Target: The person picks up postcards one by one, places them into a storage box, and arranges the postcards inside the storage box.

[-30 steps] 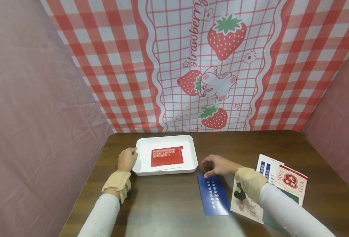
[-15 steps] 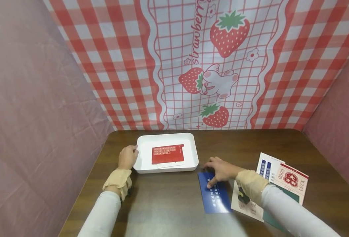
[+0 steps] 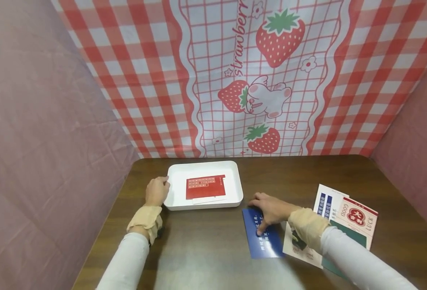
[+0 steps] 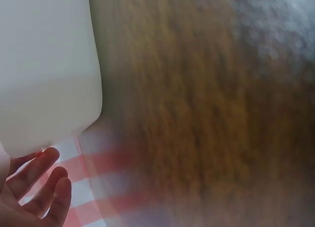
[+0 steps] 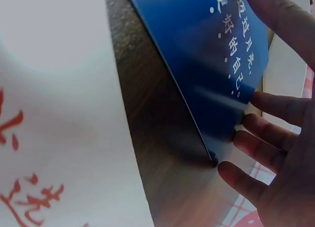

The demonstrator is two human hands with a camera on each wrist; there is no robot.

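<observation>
My left hand (image 3: 157, 191) is at the left rim of a white tray (image 3: 203, 207), its thumb and index finger at the edge. In the left wrist view the other fingers (image 4: 60, 197) curl loosely below the tray wall (image 4: 54, 106). Inside the tray lies a red card (image 3: 206, 188) over a white one (image 3: 209, 199). My right hand (image 3: 273, 208) reaches over a blue card (image 3: 267, 246) with white writing, lying on the table. Its thumb rests on the card's face; in the right wrist view the spread fingers (image 5: 268, 138) are at its far edge.
To the right lie overlapping cards: a white one with blue strips (image 3: 323, 201), a GOOD LUCK card (image 3: 360, 219), a green one (image 3: 347, 235) and a cream one (image 3: 296, 251), partly under my right forearm. A checked strawberry cloth (image 3: 257, 96) hangs behind the table (image 3: 206, 241).
My right hand has moved a little toward me over the blue card, its thumb sliding from the far edge down onto the writing. The left hand stays at the tray rim.
</observation>
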